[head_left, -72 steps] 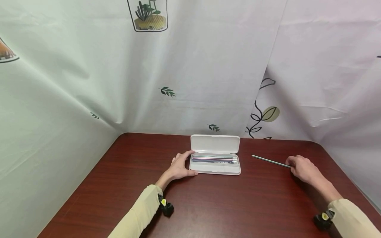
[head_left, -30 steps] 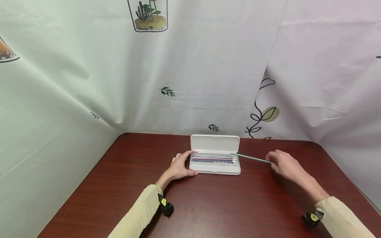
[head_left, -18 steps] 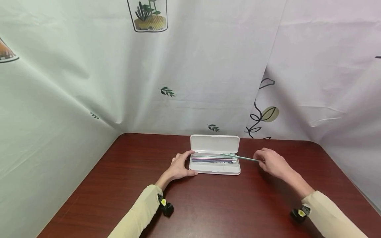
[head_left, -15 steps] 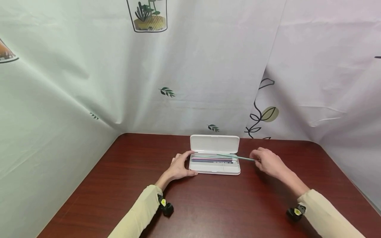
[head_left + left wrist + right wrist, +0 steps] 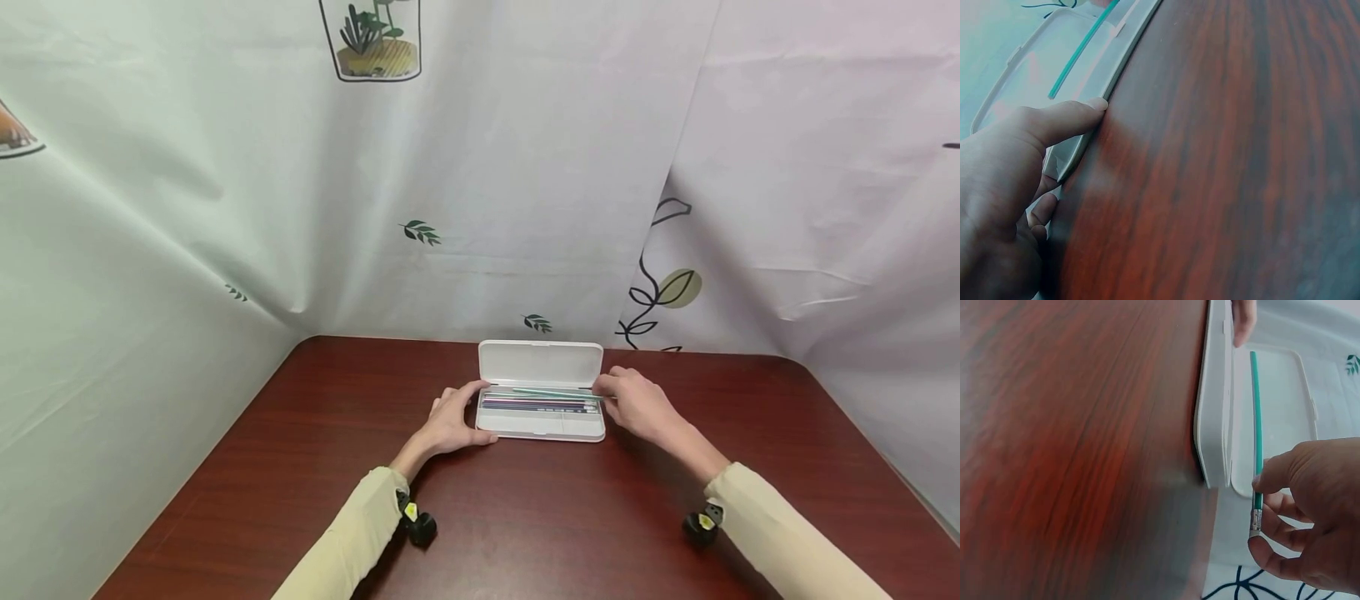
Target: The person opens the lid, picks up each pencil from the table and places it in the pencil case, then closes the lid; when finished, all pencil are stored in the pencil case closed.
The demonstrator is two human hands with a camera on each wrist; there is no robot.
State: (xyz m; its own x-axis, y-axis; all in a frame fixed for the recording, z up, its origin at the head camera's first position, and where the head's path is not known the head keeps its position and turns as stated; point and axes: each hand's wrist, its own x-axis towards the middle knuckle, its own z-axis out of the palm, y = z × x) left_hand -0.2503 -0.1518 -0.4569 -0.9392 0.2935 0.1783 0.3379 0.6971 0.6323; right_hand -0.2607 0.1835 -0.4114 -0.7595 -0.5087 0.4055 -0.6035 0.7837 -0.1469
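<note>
A white pencil case (image 5: pixel 525 429) lies with its lid raised, several pencils (image 5: pixel 525 406) side by side in its back compartment. My left hand (image 5: pixel 447 421) grips the case's left end, thumb on the front edge and forefinger at the back corner by the hinge. In the left wrist view that thumb (image 5: pixel 1072 119) presses the rim. My right hand (image 5: pixel 637 402) pinches a green pencil (image 5: pixel 1257 412) near its eraser end, between thumb and fingers, at the case's right end. The pencil extends leftward over the case, above the other pencils, its far tip near the back wall.
The case stands on a dark red wood-grain table (image 5: pixel 510 517), near its back edge. A white curtain (image 5: pixel 480 167) with plant prints hangs behind and at both sides. The raised lid (image 5: pixel 540 364) stands between the compartments and the curtain.
My right hand has moved left with the green pencil, from the table's right side to the case, bringing the pencil over the compartments. My left hand and the case have stayed in place.
</note>
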